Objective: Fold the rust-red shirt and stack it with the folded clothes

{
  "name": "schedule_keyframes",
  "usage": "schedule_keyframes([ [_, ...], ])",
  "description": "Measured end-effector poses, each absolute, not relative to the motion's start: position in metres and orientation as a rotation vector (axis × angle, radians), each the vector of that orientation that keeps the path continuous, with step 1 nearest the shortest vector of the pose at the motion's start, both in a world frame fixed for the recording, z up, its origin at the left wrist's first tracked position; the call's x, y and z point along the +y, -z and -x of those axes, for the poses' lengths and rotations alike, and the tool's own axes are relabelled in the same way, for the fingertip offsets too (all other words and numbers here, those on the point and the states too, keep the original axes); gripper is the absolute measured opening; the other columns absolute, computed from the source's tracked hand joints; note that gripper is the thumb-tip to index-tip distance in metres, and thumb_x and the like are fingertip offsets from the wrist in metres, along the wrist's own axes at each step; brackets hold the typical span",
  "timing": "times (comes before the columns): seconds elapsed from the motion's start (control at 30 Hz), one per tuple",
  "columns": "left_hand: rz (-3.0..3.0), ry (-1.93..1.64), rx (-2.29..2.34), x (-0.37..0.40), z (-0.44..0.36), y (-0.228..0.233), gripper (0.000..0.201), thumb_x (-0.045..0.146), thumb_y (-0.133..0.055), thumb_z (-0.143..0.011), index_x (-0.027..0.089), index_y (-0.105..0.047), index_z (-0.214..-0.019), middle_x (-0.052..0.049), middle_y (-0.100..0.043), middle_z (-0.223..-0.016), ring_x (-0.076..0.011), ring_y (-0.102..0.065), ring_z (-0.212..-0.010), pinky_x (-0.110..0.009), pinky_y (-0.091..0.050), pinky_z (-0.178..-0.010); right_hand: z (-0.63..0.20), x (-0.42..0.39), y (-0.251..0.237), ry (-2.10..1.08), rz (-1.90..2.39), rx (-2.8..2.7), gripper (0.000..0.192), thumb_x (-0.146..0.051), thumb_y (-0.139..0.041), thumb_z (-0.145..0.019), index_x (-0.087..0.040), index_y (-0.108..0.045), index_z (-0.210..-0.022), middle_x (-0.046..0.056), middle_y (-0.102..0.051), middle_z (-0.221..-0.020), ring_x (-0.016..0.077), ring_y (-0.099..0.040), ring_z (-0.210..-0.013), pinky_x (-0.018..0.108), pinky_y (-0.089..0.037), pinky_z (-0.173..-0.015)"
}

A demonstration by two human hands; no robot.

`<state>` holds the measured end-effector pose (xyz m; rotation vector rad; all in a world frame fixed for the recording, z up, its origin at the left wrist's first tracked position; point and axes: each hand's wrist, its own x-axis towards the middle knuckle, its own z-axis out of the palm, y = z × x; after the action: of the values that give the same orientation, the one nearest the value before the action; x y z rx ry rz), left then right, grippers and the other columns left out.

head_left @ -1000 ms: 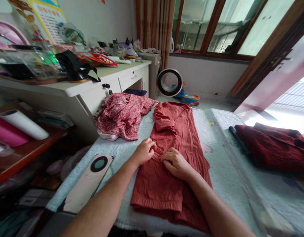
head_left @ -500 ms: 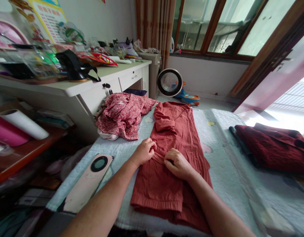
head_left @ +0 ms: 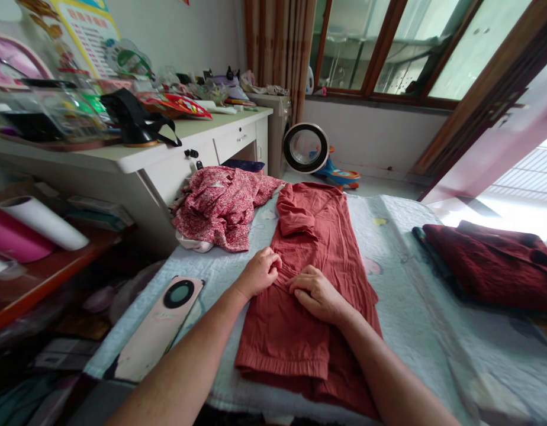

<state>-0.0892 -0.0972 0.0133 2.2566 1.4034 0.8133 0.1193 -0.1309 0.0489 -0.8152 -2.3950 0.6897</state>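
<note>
While the rust-red garment (head_left: pixel 320 248) lies flat along the middle of the bed (head_left: pixel 415 319), the left hand (head_left: pixel 258 273) closes its grip on a fold of cloth at the garment's left edge and the right hand (head_left: pixel 318 294) pinches the same fold just beside it.

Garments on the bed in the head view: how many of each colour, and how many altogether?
Rust-red garment, under the left hand and right hand: 1
Red floral garment, crumpled: 1
Dark maroon garment, folded at the right: 1
Total: 3
</note>
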Motion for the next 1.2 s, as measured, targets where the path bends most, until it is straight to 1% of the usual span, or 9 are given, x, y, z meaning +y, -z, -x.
schedule_keyframes([
  [0.17,-2.264,-0.812,1.399,-0.097,0.0891,-0.0133,0.02,0.001,-0.049,-0.073,0.019,-0.058,-0.075,-0.002,-0.054,-0.085,-0.0162,-0.054,-0.083,-0.028,-0.045,-0.079,-0.1196,-0.1301,-0.0474,-0.654,0.838,-2.399,0.021,-0.011,-0.047,-0.087,-0.02,-0.064,-0.077,0.003,-0.07,-0.08,0.0168,-0.055,-0.077,0.032,-0.04,-0.081],
  [0.37,-2.27,-0.819,1.396,-0.0965,0.0893,-0.0112,0.02,0.002,-0.049,-0.073,0.019,-0.058,-0.076,-0.002,-0.054,-0.085,-0.0165,-0.054,-0.083,-0.029,-0.045,-0.081,-0.1203,-0.1299,-0.0474,-0.625,0.861,-2.418,0.023,-0.013,-0.047,-0.088,-0.019,-0.063,-0.073,0.002,-0.065,-0.071,0.0155,-0.053,-0.07,0.031,-0.039,-0.078],
  [0.67,-2.266,-0.831,1.39,-0.0962,0.0897,-0.0102,0.02,0.002,-0.049,-0.072,0.019,-0.059,-0.076,-0.002,-0.054,-0.085,-0.0161,-0.055,-0.084,-0.028,-0.045,-0.081,-0.121,-0.1294,-0.046,-0.689,0.889,-2.362,0.028,-0.015,-0.047,-0.088,-0.019,-0.052,-0.061,0.001,-0.059,-0.062,0.0142,-0.049,-0.065,0.03,-0.037,-0.072],
  [0.9,-2.264,-0.834,1.393,-0.0962,0.0898,-0.01,0.02,0.002,-0.049,-0.073,0.019,-0.059,-0.076,-0.002,-0.054,-0.085,-0.0164,-0.054,-0.084,-0.029,-0.045,-0.083,-0.1214,-0.1303,-0.0449,-0.706,0.922,-2.327,0.026,-0.014,-0.048,-0.085,-0.019,-0.048,-0.059,0.001,-0.057,-0.061,0.0142,-0.048,-0.066,0.029,-0.035,-0.068],
  [1.07,-2.26,-0.819,1.393,-0.0962,0.0899,-0.0113,0.02,0.002,-0.049,-0.072,0.019,-0.059,-0.076,-0.002,-0.054,-0.085,-0.0161,-0.054,-0.083,-0.029,-0.046,-0.081,-0.121,-0.1316,-0.0459,-0.706,0.941,-2.32,0.023,-0.015,-0.048,-0.086,-0.019,-0.052,-0.063,0.001,-0.059,-0.065,0.0154,-0.049,-0.069,0.029,-0.037,-0.07],
  [1.2,-2.257,-0.815,1.401,-0.0969,0.0897,-0.0123,0.02,0.002,-0.049,-0.072,0.019,-0.059,-0.075,-0.002,-0.054,-0.084,-0.0159,-0.054,-0.083,-0.028,-0.045,-0.08,-0.1209,-0.1316,-0.0485,-0.726,0.87,-2.341,0.019,-0.014,-0.047,-0.087,-0.019,-0.06,-0.074,0.003,-0.066,-0.077,0.0168,-0.054,-0.077,0.032,-0.039,-0.078],
])
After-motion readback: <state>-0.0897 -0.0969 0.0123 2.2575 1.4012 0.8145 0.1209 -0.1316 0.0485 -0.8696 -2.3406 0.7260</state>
